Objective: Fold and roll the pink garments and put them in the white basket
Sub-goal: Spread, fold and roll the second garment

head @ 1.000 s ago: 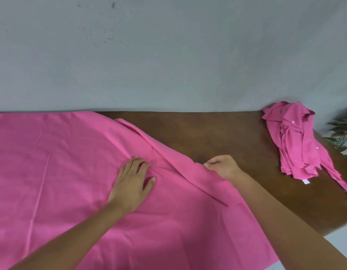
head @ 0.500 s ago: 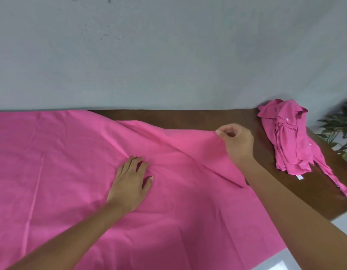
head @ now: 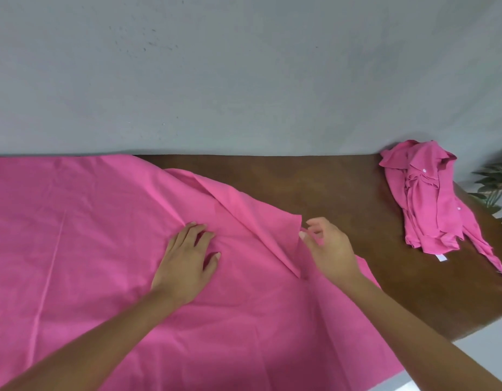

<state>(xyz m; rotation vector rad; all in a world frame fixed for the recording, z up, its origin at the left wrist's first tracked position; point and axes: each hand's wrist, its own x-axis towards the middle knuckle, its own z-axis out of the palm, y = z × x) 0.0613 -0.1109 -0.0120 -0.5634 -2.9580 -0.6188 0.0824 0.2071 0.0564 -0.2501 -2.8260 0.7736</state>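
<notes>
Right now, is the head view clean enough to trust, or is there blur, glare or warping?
Head view: soft, even light, no glare, faint shadows under the left hand and along the fold in the pink cloth; the right hand has blurred fingertips, so its hold on the cloth edge is unclear; the plant at the right border is cropped and soft.

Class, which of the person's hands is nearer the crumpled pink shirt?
Right. The right hand lies left of the crumpled shirt; the left hand presses the pink cloth farther left.

No legible text; white tag on pink shirt unreadable.
</notes>
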